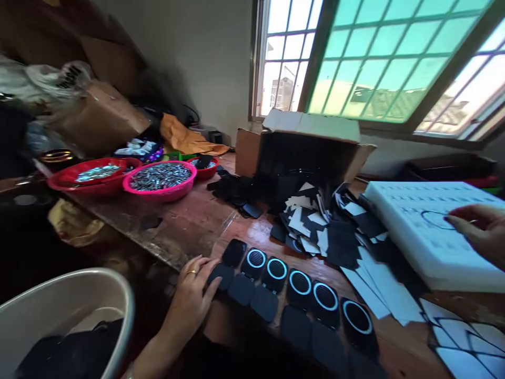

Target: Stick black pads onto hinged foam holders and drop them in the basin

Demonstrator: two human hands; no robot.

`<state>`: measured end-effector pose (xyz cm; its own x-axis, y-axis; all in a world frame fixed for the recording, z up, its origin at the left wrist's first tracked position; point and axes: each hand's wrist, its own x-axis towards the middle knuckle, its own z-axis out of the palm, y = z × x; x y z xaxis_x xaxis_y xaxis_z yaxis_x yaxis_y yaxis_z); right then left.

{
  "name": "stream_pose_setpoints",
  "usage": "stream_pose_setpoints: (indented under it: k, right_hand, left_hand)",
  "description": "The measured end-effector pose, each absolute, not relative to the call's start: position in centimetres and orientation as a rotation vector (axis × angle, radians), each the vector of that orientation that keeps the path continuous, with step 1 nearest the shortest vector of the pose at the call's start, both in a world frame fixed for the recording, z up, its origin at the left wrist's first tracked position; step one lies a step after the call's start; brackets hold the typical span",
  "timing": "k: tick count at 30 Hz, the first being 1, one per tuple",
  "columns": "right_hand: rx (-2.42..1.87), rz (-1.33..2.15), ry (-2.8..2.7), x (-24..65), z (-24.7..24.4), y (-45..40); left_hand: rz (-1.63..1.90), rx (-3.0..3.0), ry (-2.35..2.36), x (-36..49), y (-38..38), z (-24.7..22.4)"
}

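Observation:
My left hand (195, 287), a ring on one finger, is at the left end of a row of black hinged cases. Its fingers and thumb close about the lower flap of the leftmost black hinged case (233, 253), which lies unfolded without a white ring. Several others in the row, such as this open case (324, 297), show a white ring around a ribbed or dark centre. At the right edge, my right hand (483, 229) pinches a thin ring (436, 220) above a white foam tray (410, 247) with rows of slots. Part of this hand is outside the view.
A cardboard box (311, 126) lies open, black and white pieces (303, 221) spilling out. Left stand a pink basin (160, 196) of small metal parts and a red basin (94, 184). A pale tub (126, 300) holds dark pieces. White sheets (461, 337) lie lower right.

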<state>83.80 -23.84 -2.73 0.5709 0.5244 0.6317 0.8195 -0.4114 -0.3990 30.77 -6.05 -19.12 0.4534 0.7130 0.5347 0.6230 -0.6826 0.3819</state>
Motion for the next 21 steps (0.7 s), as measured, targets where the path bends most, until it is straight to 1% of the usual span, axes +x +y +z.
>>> stream_pose_setpoints:
  k: [2, 4, 6, 9, 12, 17, 21]
  right_hand:
    - [-2.091, -0.323, -1.321, 78.9, -5.3, -20.9]
    - [-1.947, -0.005, -1.544, 72.6, -7.6, -18.0]
    - [-1.772, 0.154, -1.710, 66.4, -9.8, -15.2]
    - [-1.590, 0.061, -1.898, 59.8, -12.5, -11.5]
    - [-1.484, -0.069, -2.132, 56.3, -14.9, -8.7]
    - [-1.447, -0.136, -2.321, 54.7, -17.6, -6.6]
    - [-1.449, -0.154, -2.373, 54.8, -18.4, -6.0]
  left_hand:
    - [0.975, 2.554, 1.216, 31.1, -5.7, -18.8]
    - [0.915, 2.568, 1.220, 31.5, -5.5, -18.7]
    - [0.868, 2.594, 1.238, 32.0, -5.2, -18.8]
    - [0.794, 2.645, 1.287, 32.9, -4.8, -19.0]
    - [0.692, 2.676, 1.326, 33.6, -4.4, -19.0]
    - [0.572, 2.669, 1.350, 34.1, -4.4, -18.2]
    - [0.542, 2.631, 1.338, 34.0, -4.6, -18.0]
